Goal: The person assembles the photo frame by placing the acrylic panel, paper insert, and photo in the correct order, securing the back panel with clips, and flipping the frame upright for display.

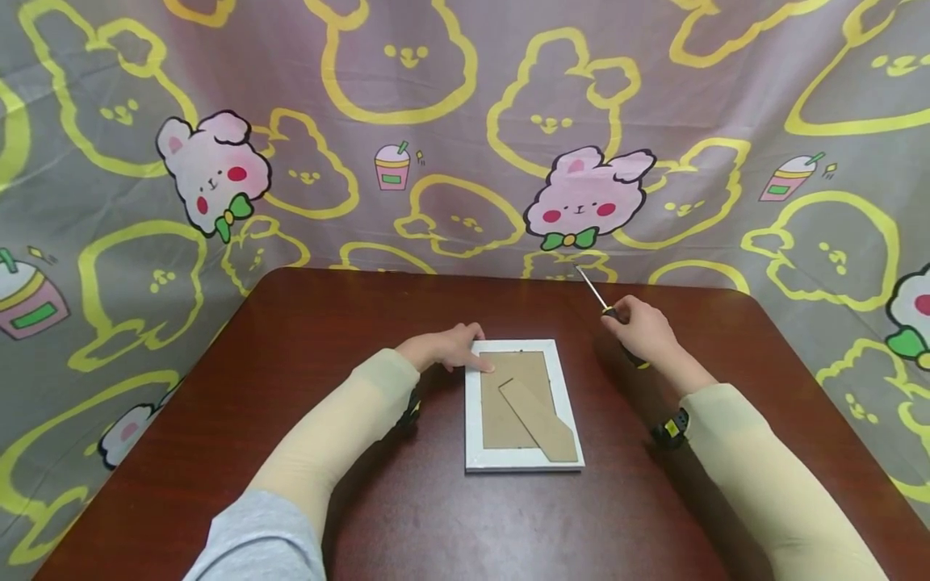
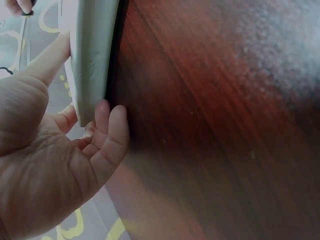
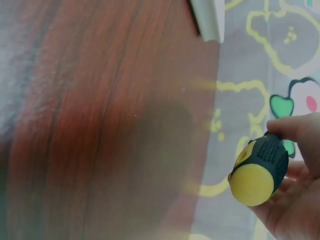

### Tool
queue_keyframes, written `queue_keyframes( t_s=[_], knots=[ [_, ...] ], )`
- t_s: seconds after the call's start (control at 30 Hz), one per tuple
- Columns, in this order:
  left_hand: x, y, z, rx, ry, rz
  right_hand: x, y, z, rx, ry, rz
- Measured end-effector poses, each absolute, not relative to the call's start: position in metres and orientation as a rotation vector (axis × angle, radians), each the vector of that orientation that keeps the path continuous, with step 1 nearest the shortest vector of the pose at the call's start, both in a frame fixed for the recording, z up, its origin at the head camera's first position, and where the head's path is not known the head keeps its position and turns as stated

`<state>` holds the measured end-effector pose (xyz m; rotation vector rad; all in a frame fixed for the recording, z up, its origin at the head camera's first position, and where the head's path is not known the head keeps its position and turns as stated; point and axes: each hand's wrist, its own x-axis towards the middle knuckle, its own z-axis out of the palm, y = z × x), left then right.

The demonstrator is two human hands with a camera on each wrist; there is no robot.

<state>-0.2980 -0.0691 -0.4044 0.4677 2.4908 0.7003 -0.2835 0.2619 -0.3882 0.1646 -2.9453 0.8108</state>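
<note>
A white picture frame [image 1: 474, 403] lies face down on the table, its brown backing board [image 1: 501, 420] and slanted stand leg [image 1: 541, 420] showing. My left hand [image 1: 449, 347] holds it at the far left corner. In the left wrist view, the thumb [image 2: 50, 57] lies over the frame's back and the fingertips [image 2: 118, 120] curl about the corner. To the right of the frame, raised over the table, my right hand [image 1: 648, 329] grips a screwdriver [image 1: 596, 289] by its black and yellow handle [image 3: 252, 182]. The metal shaft points away, toward the curtain.
The dark red-brown wooden table [image 1: 349, 500] has rounded far corners. Behind it and at both sides hangs a grey curtain [image 1: 465, 145] with yellow outlines and cartoon rabbits. A black wrist strap [image 1: 672, 428] shows at the right wrist.
</note>
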Motion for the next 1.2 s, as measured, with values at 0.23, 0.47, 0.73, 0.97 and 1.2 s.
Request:
queue_keyframes(
  t_s=[0.23, 0.47, 0.73, 0.97, 1.2],
  knots=[
    [-0.298, -0.069, -0.405, 0.472, 2.490, 0.697, -0.266, 0.265, -0.379, 0.239, -2.867, 0.988],
    [-0.297, -0.068, -0.407, 0.484, 2.476, 0.722, -0.234, 0.271, -0.376, 0.373, -2.864, 1.097],
    [-0.297, -0.070, -0.405, 0.469, 2.492, 0.729, -0.205, 0.274, -0.377, 0.551, -2.962, 0.834],
    [-0.296, -0.067, -0.401, 0.469, 2.496, 0.719, -0.188, 0.276, -0.385, 0.780, -2.869, 0.593],
    [-0.297, -0.071, -0.403, 0.613, 2.588, 0.586, -0.181, 0.278, -0.395, 0.991, -2.754, 0.474]
  ],
)
